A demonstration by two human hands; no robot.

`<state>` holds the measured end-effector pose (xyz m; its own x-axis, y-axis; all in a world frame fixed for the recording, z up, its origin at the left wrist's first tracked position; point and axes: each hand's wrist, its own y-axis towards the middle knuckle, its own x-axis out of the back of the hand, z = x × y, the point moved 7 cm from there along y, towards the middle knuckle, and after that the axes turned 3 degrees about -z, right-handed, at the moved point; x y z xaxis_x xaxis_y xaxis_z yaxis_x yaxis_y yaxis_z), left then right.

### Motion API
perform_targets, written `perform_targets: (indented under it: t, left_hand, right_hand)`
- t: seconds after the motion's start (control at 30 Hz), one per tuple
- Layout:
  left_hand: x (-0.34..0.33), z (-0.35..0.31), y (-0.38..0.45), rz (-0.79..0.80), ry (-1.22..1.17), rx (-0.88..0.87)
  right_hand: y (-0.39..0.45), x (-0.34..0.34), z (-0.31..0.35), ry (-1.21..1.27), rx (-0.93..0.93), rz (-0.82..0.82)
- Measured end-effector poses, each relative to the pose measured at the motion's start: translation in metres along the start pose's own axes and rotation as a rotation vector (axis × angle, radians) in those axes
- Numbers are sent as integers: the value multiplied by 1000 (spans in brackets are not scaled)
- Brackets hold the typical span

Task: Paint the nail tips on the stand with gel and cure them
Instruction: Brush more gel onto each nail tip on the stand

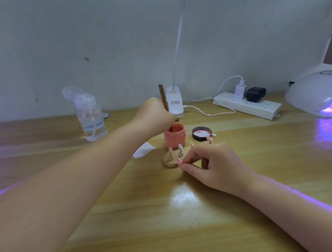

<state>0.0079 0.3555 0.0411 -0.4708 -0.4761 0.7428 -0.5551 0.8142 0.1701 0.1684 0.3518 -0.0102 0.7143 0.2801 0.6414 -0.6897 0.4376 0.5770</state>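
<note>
Blurred, unreadable print on lamp base (175, 102)

Two hands were in view: the left hand (155, 114) and the right hand (211, 164). One brush (163, 97) stood in one pink gel jar (174, 138), and one jar lid (201, 133) lay beside it. One round wooden stand (170, 162) carried two visible metal clips (170, 154); any others were hidden by the right hand. The worktop (171, 218) also held one clear pump bottle (90, 115), one power strip (247, 105) with two plugs (241, 91), one clip-on lamp (174, 102) and one lit curing lamp (320, 93).
</note>
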Motion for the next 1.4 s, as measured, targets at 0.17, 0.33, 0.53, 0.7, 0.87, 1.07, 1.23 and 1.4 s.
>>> perform_targets:
  t: [0.17,0.33,0.53,0.7,0.87,1.07,1.23,1.4]
  left_hand:
    - [20,15,6,-151,-294,78]
    - [23,47,0,-178,-642,266]
    - [12,78,-7,-129,-802,402]
    - [16,91,-10,-197,-770,361]
    - [29,78,-34,-246,-906,130]
    - [30,41,-96,-224,-787,-268]
    - [19,22,-127,-266,-426,-527]
    - [16,22,-134,-314,-337,-575]
  right_hand:
    - [0,0,-4,-8,-41,-11]
    - [0,3,-9,36,-99,-48]
    - [-1,3,-13,94,-153,-44]
    - [-1,3,-17,130,-209,-43]
    - [1,12,-22,242,-312,-122]
    - [0,12,-22,311,-377,-179]
    - [-1,12,-22,343,-386,-195]
    - [-1,13,-22,345,-380,-202]
